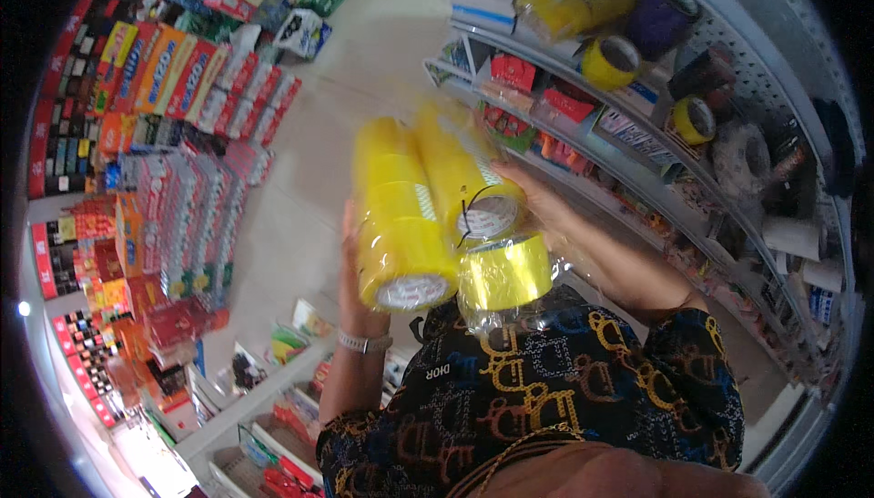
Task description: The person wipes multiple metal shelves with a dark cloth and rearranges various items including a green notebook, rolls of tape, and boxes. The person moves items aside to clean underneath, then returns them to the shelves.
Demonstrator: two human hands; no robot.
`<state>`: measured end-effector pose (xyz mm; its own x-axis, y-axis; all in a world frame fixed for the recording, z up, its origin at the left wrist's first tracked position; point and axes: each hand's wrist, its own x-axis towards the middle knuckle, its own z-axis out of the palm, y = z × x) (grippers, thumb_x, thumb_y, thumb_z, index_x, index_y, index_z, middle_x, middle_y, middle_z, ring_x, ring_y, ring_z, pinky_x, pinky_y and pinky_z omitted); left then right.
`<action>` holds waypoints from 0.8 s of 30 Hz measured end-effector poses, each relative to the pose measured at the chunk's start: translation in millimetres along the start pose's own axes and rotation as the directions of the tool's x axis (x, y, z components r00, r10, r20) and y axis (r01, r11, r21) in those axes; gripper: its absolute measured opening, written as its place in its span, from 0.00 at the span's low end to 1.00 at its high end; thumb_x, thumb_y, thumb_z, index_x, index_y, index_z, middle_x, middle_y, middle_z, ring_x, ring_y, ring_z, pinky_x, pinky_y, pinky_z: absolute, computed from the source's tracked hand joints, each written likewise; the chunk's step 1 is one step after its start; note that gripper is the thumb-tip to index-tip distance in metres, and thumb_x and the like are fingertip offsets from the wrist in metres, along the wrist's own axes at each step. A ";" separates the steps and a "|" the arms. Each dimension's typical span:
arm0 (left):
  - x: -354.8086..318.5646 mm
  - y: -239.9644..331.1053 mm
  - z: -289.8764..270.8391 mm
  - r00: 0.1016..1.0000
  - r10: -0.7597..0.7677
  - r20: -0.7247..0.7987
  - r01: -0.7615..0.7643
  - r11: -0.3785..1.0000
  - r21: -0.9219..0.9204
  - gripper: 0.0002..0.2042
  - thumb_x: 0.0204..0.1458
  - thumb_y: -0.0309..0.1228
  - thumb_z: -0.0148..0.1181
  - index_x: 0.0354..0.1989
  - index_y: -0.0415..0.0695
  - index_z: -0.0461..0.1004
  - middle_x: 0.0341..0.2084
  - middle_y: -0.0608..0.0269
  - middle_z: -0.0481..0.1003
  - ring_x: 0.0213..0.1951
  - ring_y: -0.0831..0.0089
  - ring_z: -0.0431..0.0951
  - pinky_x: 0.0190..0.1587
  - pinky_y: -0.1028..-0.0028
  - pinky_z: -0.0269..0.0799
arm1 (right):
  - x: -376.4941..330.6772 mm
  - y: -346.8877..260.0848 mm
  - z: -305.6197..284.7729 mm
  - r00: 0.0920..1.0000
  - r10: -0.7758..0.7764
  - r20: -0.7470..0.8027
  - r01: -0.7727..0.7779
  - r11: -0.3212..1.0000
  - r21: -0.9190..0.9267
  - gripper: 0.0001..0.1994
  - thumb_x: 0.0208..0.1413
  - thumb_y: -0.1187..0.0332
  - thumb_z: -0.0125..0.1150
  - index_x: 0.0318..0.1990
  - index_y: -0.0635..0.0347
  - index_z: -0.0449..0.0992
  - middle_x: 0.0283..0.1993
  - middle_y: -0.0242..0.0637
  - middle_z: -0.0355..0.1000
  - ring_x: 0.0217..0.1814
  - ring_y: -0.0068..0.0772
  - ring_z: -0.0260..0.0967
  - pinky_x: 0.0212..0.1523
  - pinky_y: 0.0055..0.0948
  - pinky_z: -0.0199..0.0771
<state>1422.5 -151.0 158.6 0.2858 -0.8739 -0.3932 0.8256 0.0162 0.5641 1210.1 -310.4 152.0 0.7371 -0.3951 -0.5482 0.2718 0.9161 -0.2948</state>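
Both hands grasp a clear-wrapped bundle of yellow tape rolls (428,216) raised before the shelf (637,147), left hand (350,266) behind its near side, right hand (537,202) on the shelf side, its long axis tilting up and away.

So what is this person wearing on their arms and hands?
Both hands are bare, no gloves. The left hand has a silvery bracelet at its wrist. The right hand has nothing on it. Short sleeves of a dark top with orange, yellow and blue letter patterns.
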 end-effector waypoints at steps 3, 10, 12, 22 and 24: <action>22.1 -32.6 -22.1 0.985 -0.166 -0.052 0.166 0.986 -0.002 0.26 0.64 0.34 0.42 0.69 0.49 0.45 0.59 0.50 0.63 0.59 0.58 0.67 0.59 0.56 0.67 | 39.5 37.9 -79.2 0.978 0.167 -0.126 -0.152 0.981 0.116 0.29 0.56 0.49 0.57 0.58 0.60 0.65 0.50 0.45 0.72 0.46 0.40 0.75 0.50 0.44 0.76; 137.3 -137.8 -191.0 0.833 -0.552 0.017 0.539 0.806 -0.245 0.18 0.64 0.34 0.43 0.61 0.44 0.60 0.55 0.54 0.68 0.55 0.62 0.71 0.59 0.60 0.68 | 109.6 85.5 -159.0 0.945 0.156 -0.288 -0.198 0.973 -0.122 0.26 0.59 0.48 0.50 0.54 0.60 0.70 0.47 0.44 0.75 0.47 0.42 0.75 0.47 0.44 0.77; 171.0 -167.6 -229.6 0.769 -0.639 0.019 0.599 0.710 -0.371 0.17 0.64 0.33 0.42 0.59 0.43 0.62 0.53 0.55 0.70 0.53 0.63 0.73 0.57 0.61 0.70 | 154.0 107.0 -228.3 0.966 0.179 -0.184 -0.227 0.931 -0.286 0.27 0.60 0.47 0.48 0.56 0.60 0.68 0.48 0.45 0.74 0.47 0.43 0.74 0.48 0.44 0.77; 339.3 -303.1 -443.9 0.710 -0.698 -0.090 0.612 0.676 -0.411 0.25 0.62 0.45 0.48 0.63 0.44 0.59 0.54 0.55 0.70 0.53 0.61 0.73 0.56 0.58 0.71 | 357.2 159.7 -410.5 0.877 0.322 -0.356 -0.320 0.945 0.068 0.26 0.59 0.47 0.49 0.49 0.63 0.73 0.45 0.45 0.75 0.47 0.41 0.75 0.47 0.42 0.77; 364.2 -330.5 -482.3 0.730 -0.672 -0.126 0.619 0.728 -0.294 0.25 0.61 0.47 0.48 0.60 0.43 0.63 0.52 0.55 0.72 0.52 0.61 0.74 0.55 0.58 0.72 | 396.7 174.1 -452.8 0.873 0.351 -0.339 -0.353 0.934 0.056 0.25 0.59 0.48 0.51 0.49 0.63 0.73 0.45 0.45 0.75 0.47 0.40 0.75 0.47 0.42 0.77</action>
<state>1488.3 -240.3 -521.2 -0.2848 -0.5880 -0.7571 0.9210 -0.3868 -0.0460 1269.7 -338.6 -471.2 0.5294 -0.0470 -0.8471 0.0280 0.9989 -0.0379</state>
